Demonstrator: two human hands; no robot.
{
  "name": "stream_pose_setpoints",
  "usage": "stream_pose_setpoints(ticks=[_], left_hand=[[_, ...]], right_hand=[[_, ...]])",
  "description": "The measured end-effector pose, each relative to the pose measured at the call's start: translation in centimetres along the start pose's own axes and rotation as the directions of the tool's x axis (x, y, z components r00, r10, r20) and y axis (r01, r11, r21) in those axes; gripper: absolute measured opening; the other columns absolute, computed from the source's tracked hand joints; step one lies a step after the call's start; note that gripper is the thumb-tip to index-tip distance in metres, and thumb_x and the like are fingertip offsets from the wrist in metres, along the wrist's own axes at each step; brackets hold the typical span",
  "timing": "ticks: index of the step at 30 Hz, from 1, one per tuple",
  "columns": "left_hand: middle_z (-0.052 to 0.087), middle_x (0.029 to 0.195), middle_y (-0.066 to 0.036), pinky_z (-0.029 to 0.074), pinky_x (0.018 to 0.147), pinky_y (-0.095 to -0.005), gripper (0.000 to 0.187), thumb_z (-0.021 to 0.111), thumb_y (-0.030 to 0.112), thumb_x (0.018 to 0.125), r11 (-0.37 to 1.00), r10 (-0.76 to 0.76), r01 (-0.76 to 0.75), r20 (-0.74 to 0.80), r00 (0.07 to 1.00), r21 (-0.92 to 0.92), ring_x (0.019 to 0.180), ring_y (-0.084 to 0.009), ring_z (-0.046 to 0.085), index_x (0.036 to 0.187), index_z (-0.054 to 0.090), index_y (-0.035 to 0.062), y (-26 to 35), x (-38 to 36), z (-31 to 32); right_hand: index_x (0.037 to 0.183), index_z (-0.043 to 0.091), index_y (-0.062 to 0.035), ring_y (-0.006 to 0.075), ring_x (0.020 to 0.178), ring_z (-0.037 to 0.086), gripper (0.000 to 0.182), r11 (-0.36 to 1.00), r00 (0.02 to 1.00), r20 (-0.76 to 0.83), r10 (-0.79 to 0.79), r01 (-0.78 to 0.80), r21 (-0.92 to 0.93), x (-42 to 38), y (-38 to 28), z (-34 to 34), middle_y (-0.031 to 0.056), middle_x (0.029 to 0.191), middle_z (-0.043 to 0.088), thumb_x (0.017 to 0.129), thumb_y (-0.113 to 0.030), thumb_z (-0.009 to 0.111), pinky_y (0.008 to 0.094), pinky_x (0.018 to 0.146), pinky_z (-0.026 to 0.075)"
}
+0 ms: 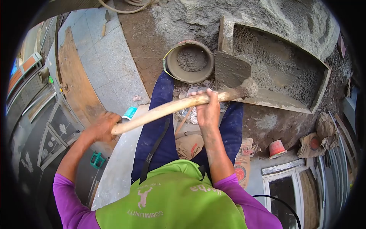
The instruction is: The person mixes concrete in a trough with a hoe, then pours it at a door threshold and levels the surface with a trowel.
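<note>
My right hand (208, 108) is wrapped round the middle of a hoe's pale wooden handle. My left hand (103, 126) curls at the butt end of that handle; some of its fingers are hidden. The hoe (164, 108) slants across my knees, its mortar-coated blade (232, 70) between the bucket and the trough's near left corner. A round bucket (170, 65) holding grey mortar stands just left of the blade. Wet mortar (274, 65) covers the bottom of the wooden trough (320, 93). Close to my left hand is a teal-and-white container (130, 113).
A sand heap (282, 17) rises behind the trough. At left, a wooden plank (78, 72) lies over grey tiles (114, 65), with a trowel (106, 22) farther off. On the right are a red pot (276, 149), crumpled paper sacks (312, 145) and a white window frame (282, 171).
</note>
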State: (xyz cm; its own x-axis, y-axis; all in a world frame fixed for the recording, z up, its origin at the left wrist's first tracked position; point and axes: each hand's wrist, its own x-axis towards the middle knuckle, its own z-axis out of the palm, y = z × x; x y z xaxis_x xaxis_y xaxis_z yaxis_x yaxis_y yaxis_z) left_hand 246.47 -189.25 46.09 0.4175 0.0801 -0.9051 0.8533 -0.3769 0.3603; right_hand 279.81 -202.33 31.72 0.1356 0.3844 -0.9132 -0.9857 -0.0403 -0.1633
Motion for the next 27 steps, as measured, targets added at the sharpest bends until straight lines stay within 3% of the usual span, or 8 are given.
stream_pose_setpoints(ticks=[4, 6, 7, 9, 12, 14, 19, 27], left_hand=[[0.064, 0.096, -0.017, 0.05, 0.08, -0.0446, 0.041, 0.076, 0.016, 0.071, 0.909, 0.298, -0.258, 0.079, 0.951, -0.328, 0.094, -0.0381, 0.063, 0.107, 0.057, 0.007, 11.7, 5.9, -0.4], [0.067, 0.084, -0.021, 0.051, 0.07, -0.049, 0.037, 0.073, 0.016, 0.074, 0.9, 0.291, -0.214, 0.159, 0.943, -0.378, 0.081, -0.0419, 0.067, 0.105, 0.056, 0.0054, 20.1, 11.8, -0.7], [0.066, 0.076, -0.023, 0.051, 0.066, -0.0511, 0.037, 0.071, 0.019, 0.076, 0.887, 0.363, -0.322, 0.071, 0.929, -0.331, 0.074, -0.0445, 0.066, 0.106, 0.055, 0.0045, 23.5, 15.6, 0.2], [0.066, 0.076, -0.022, 0.05, 0.064, -0.0467, 0.031, 0.069, 0.017, 0.079, 0.86, 0.379, -0.335, 0.044, 0.924, -0.385, 0.072, -0.0411, 0.067, 0.103, 0.055, 0.0026, 31.0, 23.9, 1.6], [0.066, 0.08, -0.024, 0.05, 0.067, -0.0455, 0.03, 0.067, 0.016, 0.079, 0.786, 0.438, -0.414, -0.059, 0.897, -0.46, 0.073, -0.0382, 0.067, 0.102, 0.057, -0.0001, 40.1, 36.1, 3.3], [0.066, 0.082, -0.025, 0.05, 0.07, -0.0457, 0.034, 0.067, 0.017, 0.076, 0.781, 0.446, -0.441, -0.1, 0.889, -0.441, 0.076, -0.0384, 0.066, 0.103, 0.058, -0.0023, 44.3, 42.0, 3.9], [0.066, 0.085, -0.028, 0.05, 0.074, -0.0465, 0.038, 0.068, 0.017, 0.074, 0.867, 0.345, -0.333, -0.036, 0.938, -0.371, 0.08, -0.0405, 0.067, 0.102, 0.058, -0.0049, 47.5, 43.9, 3.8], [0.067, 0.084, -0.028, 0.051, 0.075, -0.0483, 0.037, 0.069, 0.017, 0.076, 0.933, 0.024, 0.011, 0.093, 0.995, -0.36, 0.083, -0.0436, 0.068, 0.103, 0.056, -0.0045, 40.8, 33.1, 4.4]], right_hand=[[0.096, 0.048, -0.0041, 0.0262, 0.071, 0.06, 0.016, 0.983, 0.975, -0.12, -0.185, 0.183, -0.031, -0.3, -13.0, -4.3, 0.0097, 0.078, 0.054, 0.097, -0.019, 0.054, 0.0496, 0.073, 0.055], [0.097, 0.045, -0.0049, 0.023, 0.065, 0.056, 0.019, 0.948, 0.921, -0.224, -0.318, 0.312, -0.065, 3.1, -20.7, -8.8, 0.0074, 0.076, 0.052, 0.097, -0.021, 0.056, 0.0449, 0.063, 0.053], [0.099, 0.044, -0.0049, 0.0211, 0.063, 0.053, 0.021, 0.93, 0.881, -0.3, -0.367, 0.344, -0.127, 4.8, -24.9, -10.4, 0.0065, 0.075, 0.051, 0.096, -0.02, 0.058, 0.0424, 0.061, 0.052], [0.097, 0.044, -0.0054, 0.0195, 0.059, 0.051, 0.025, 0.882, 0.793, -0.386, -0.471, 0.406, -0.241, 10.1, -33.4, -15.6, 0.0058, 0.073, 0.049, 0.091, -0.021, 0.062, 0.0403, 0.055, 0.05], [0.101, 0.045, -0.0058, 0.0195, 0.059, 0.05, 0.024, 0.872, 0.805, -0.343, -0.484, 0.409, -0.269, 19.3, -45.6, -25.3, 0.007, 0.077, 0.048, 0.091, -0.021, 0.061, 0.0396, 0.054, 0.049], [0.093, 0.044, -0.0069, 0.0197, 0.058, 0.049, 0.023, 0.873, 0.783, -0.396, -0.48, 0.382, -0.303, 23.4, -51.1, -28.9, 0.0054, 0.073, 0.047, 0.091, -0.021, 0.062, 0.038, 0.053, 0.05], [0.097, 0.041, -0.0046, 0.0202, 0.057, 0.05, 0.027, 0.907, 0.783, -0.466, -0.411, 0.299, -0.298, 27.6, -52.0, -32.1, 0.0078, 0.075, 0.048, 0.092, -0.022, 0.061, 0.0361, 0.051, 0.051], [0.107, 0.045, 0.0037, 0.0211, 0.055, 0.055, 0.033, 0.953, 0.854, -0.461, -0.239, 0.116, -0.279, 26.5, -33.7, -26.7, 0.0111, 0.078, 0.052, 0.091, -0.021, 0.059, 0.0383, 0.046, 0.052]])
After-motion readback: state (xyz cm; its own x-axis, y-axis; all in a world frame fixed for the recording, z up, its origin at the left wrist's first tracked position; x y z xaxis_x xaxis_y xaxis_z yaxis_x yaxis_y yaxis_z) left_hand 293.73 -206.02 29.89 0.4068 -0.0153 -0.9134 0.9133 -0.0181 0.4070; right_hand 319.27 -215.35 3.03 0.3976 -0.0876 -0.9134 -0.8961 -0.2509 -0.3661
